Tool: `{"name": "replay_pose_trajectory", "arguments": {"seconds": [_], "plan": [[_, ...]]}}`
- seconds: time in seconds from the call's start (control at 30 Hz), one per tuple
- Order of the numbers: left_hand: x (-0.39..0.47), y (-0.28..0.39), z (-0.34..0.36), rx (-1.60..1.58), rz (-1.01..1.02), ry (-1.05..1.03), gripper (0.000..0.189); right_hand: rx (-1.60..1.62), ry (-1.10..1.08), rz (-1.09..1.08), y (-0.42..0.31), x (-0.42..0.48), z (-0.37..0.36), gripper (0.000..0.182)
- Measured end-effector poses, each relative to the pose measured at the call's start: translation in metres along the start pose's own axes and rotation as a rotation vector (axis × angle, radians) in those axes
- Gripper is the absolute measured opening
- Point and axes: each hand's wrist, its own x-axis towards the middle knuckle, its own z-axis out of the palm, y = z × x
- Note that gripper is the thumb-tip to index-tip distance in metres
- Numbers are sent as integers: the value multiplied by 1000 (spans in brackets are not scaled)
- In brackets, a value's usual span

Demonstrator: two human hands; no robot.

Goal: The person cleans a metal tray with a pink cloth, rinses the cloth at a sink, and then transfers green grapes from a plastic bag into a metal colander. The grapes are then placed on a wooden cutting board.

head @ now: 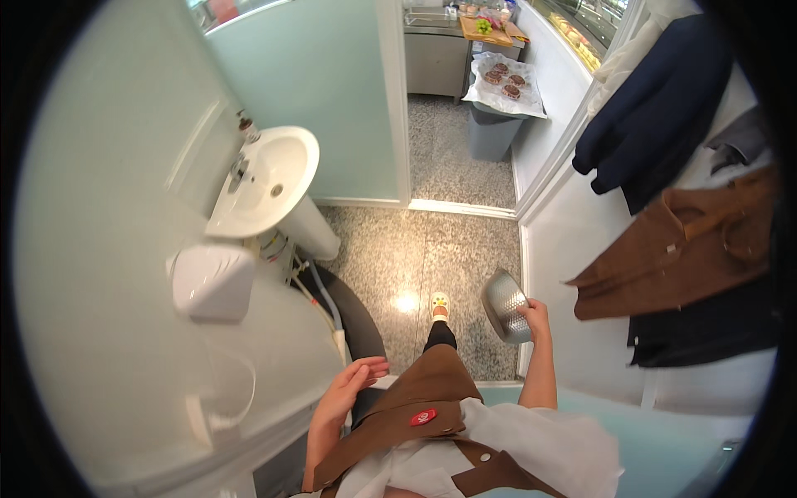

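My right hand grips the rim of a dimpled metal bowl, which hangs tilted beside the white door frame. Nothing is in my left hand; it is held at waist height with the fingers slightly apart, left of my brown apron. One foot in a white clog stands on the speckled floor ahead of me.
A white pedestal washbasin and a white wall-mounted unit are at left. Clothes, among them a brown garment, hang at right. Past the doorway sill, chocolate-coloured pastries lie on paper above a grey bin.
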Motion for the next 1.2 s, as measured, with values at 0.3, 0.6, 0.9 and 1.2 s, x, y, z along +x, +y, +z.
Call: {"name": "replay_pose_trajectory", "arguments": {"seconds": [0.3,0.6,0.9,1.2], "plan": [[320,143,12,-112,-188,-99,53,-474,-37,-638,-202,178,114,19],[615,294,73,-371,-330,-43,54,-776,-237,-1219,-423,345,161,12],[838,414,88,-335,-312,75,31,-676,-394,-1032,-564,551,163,29],[990,510,33,-453,-180,421,26,-74,-286,-619,-691,851,216,13]]}}
